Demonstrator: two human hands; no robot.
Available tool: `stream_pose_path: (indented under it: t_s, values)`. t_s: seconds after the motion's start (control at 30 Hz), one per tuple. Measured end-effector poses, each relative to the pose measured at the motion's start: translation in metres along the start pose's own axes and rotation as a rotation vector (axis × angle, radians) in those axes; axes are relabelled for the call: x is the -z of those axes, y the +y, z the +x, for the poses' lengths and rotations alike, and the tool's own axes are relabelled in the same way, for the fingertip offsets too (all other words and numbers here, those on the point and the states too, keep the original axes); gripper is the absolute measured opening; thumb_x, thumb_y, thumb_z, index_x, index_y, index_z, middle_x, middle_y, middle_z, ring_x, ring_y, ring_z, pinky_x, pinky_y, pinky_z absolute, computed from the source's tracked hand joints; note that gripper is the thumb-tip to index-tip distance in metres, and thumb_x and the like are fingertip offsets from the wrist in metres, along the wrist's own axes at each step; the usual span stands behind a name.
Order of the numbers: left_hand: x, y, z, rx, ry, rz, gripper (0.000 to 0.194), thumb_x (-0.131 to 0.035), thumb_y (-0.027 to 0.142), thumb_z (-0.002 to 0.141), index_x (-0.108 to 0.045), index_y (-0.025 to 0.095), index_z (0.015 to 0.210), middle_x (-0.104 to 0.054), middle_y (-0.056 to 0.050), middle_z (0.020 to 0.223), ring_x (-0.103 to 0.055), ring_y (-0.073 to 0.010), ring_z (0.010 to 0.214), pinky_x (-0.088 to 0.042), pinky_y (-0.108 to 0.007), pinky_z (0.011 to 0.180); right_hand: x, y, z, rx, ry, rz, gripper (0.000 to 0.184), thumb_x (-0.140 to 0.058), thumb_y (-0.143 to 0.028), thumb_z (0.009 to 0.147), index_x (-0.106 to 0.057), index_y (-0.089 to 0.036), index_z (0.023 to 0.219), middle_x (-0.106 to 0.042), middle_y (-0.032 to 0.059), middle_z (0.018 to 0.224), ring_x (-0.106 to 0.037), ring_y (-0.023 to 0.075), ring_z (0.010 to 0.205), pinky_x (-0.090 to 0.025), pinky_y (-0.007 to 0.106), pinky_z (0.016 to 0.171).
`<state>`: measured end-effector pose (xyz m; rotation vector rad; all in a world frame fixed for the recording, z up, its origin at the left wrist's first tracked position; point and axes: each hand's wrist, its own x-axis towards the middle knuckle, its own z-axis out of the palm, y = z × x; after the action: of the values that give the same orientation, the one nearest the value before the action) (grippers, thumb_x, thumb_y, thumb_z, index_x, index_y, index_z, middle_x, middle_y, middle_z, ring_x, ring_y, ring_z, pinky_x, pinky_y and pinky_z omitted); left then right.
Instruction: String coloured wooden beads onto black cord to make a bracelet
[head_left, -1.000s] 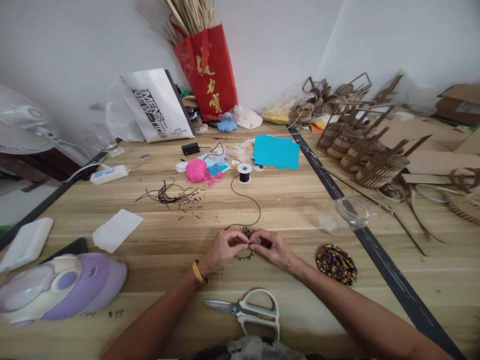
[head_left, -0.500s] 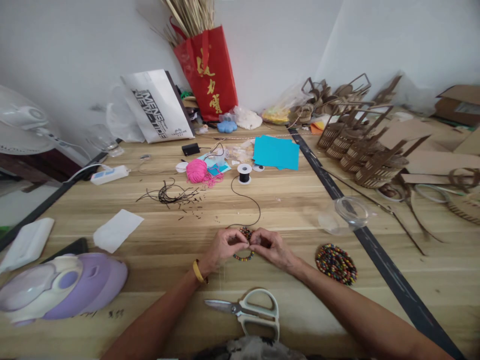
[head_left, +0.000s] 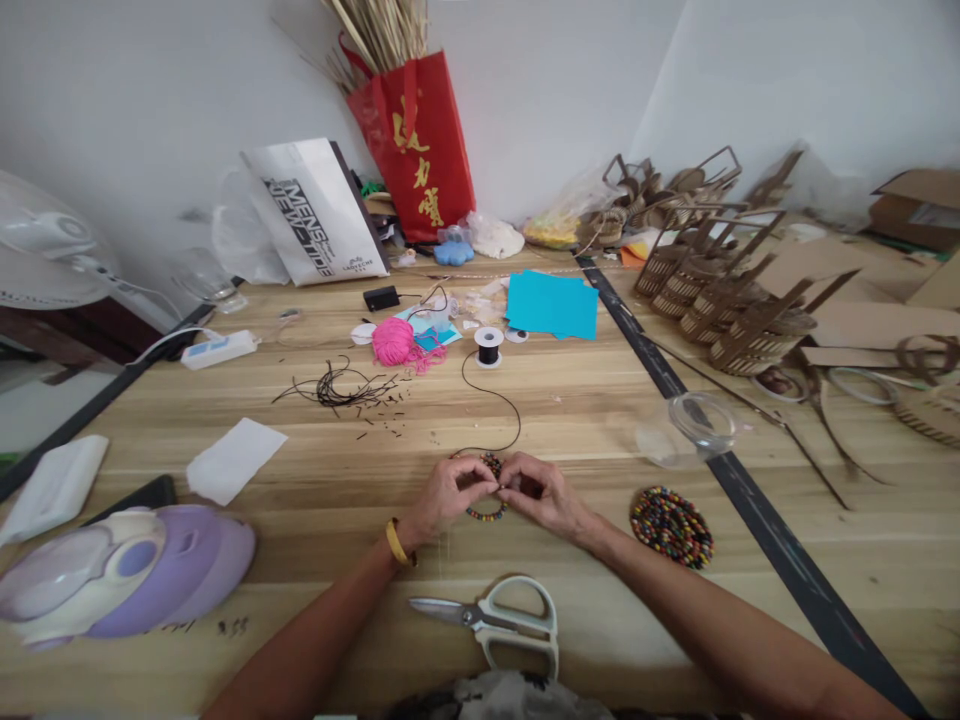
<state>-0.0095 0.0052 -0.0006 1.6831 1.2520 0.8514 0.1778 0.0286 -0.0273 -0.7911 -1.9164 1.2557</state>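
My left hand and my right hand meet at the front middle of the table, thumbs and forefingers pinched almost tip to tip. Just under the fingertips lies a loop of multicoloured beads, partly covered by both hands. What the pinches hold is too small to make out. A thin black cord curves from a white spool down to the beads. Scissors with pale handles lie nearer to me, below the hands. Right of my right forearm sits a coil of similar beads.
Black cord pieces and pink yarn lie left of the spool, blue sheets behind it. A purple and white device stands at left. Small woven baskets and a clear plastic lid are at right.
The fingertips have shifted very slightly at the pinch. Everything else on the table lies as before.
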Motion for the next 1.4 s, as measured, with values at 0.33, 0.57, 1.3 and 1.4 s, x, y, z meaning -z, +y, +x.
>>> stream_pose_path:
  t_s: [0.33,0.57,1.3,1.4]
  values:
    - [0.0025,0.0062,-0.0003,-0.026,0.041,-0.004,0.010,-0.062,0.020,0.079,-0.065,0.013,0.074,-0.066,-0.003,0.074,-0.058,-0.0150,0.073,-0.045,-0.026,0.074,0.0012,-0.0001,-0.0012,-0.067,0.020,0.064,0.026,-0.060,-0.041,0.084,-0.059,-0.015,0.086,-0.050,-0.0021,0.063,-0.034,0.0069,0.047,-0.027,0.020,0.043]
    - [0.0005,0.0036,-0.0007,-0.045,0.048,-0.007,0.009,-0.062,0.020,0.079,-0.065,0.012,0.074,-0.066,-0.004,0.075,-0.059,-0.0150,0.074,-0.044,-0.025,0.073,0.0008,0.0029,-0.0005,-0.047,0.031,0.037,0.023,-0.060,-0.036,0.084,-0.064,-0.014,0.082,-0.057,0.0013,0.067,-0.041,0.0086,0.052,-0.031,0.021,0.048]
    - [0.0007,0.0054,-0.0009,-0.057,0.069,0.032,0.009,-0.062,0.019,0.078,-0.065,0.013,0.072,-0.066,-0.003,0.074,-0.059,-0.0149,0.073,-0.044,-0.025,0.074,0.0014,0.0033,-0.0017,-0.022,0.002,0.042,0.015,-0.061,-0.028,0.083,-0.055,-0.016,0.089,-0.047,-0.0038,0.063,-0.038,0.0066,0.049,-0.030,0.018,0.044]
    - [0.0004,0.0061,-0.0012,-0.060,0.069,0.019,0.010,-0.062,0.020,0.079,-0.065,0.013,0.072,-0.066,-0.003,0.074,-0.059,-0.0151,0.074,-0.044,-0.026,0.074,0.0018,0.0025,-0.0023,-0.048,-0.012,0.066,0.021,-0.062,-0.031,0.083,-0.056,-0.016,0.095,-0.045,-0.0054,0.059,-0.036,0.0064,0.047,-0.027,0.018,0.043]
